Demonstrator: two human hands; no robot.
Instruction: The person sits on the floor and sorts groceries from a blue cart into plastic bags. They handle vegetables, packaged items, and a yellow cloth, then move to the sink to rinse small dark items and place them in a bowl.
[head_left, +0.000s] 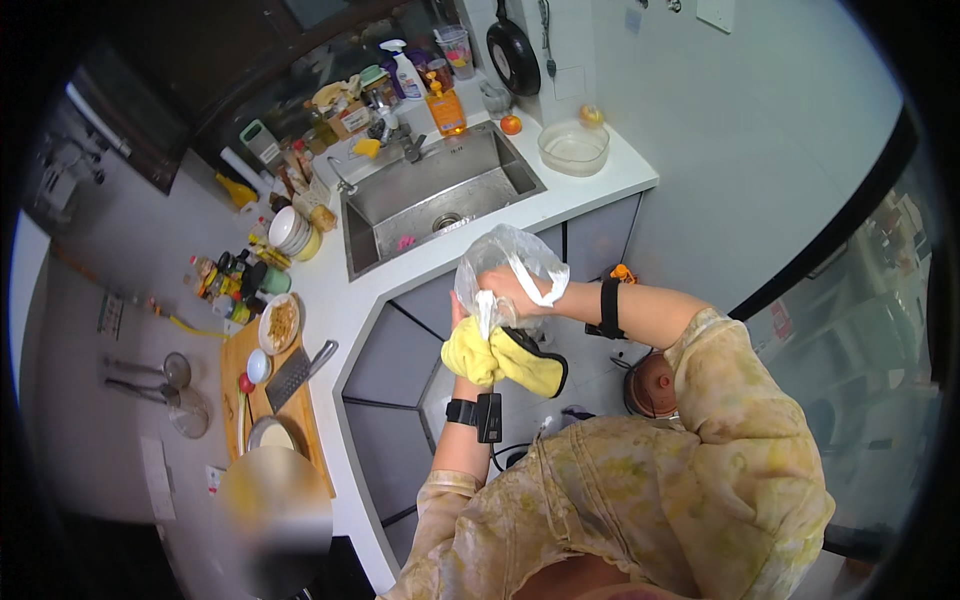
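Note:
My right hand (511, 289) is inside a clear plastic bag (510, 251) with white handles, in front of the sink counter. Below and beside it, my left hand (457, 309) is mostly hidden behind the bag and a yellow cloth with black edging (499, 356). The cloth hangs over the left hand, just under the bag. Whether the left fingers close on the cloth or on the bag cannot be seen. Both hands are close together, above the floor, near the front edge of the white countertop (360, 315).
Beyond the hands lies a steel sink (442, 196). A glass bowl (574, 148) stands right of it. On the left, a wooden cutting board (234, 367) bears a cleaver (289, 380), a plate of food (280, 324) and bowls. A brown lidded pot (651, 384) stands low at the right.

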